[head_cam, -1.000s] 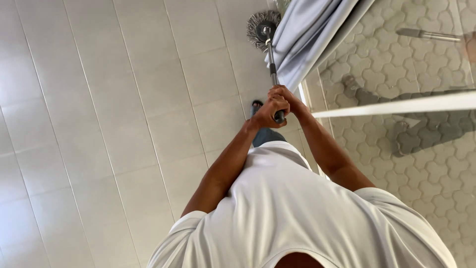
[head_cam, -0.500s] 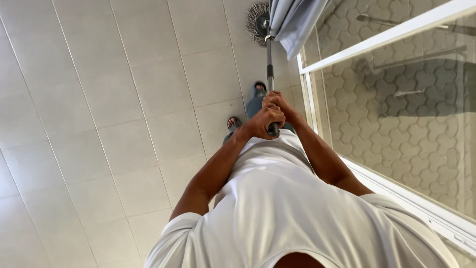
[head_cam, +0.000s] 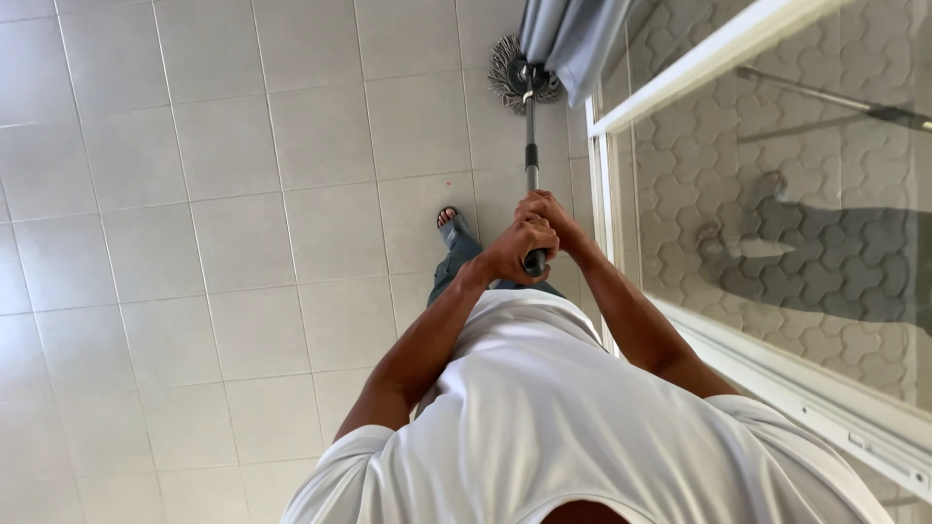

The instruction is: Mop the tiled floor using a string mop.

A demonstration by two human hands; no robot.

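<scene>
A mop with a metal pole [head_cam: 531, 146] runs from my hands out to its stringy grey head [head_cam: 515, 82], which rests on the tiled floor under the hem of a grey curtain [head_cam: 573, 34]. My left hand [head_cam: 515, 252] and my right hand [head_cam: 549, 215] are both wrapped around the pole's black end grip, held close together in front of my white shirt. My foot in a sandal [head_cam: 451, 225] stands on the tiles just left of the pole.
Pale square floor tiles [head_cam: 243, 243] fill the left side. On the right a white-framed sliding glass door [head_cam: 621, 107] shows hexagon paving and my shadow outside. Its lower track [head_cam: 825, 408] runs close by my right arm.
The view has swung left and the mop head has slid a little along the floor beneath the curtain. Both hands have kept their hold on the pole.
</scene>
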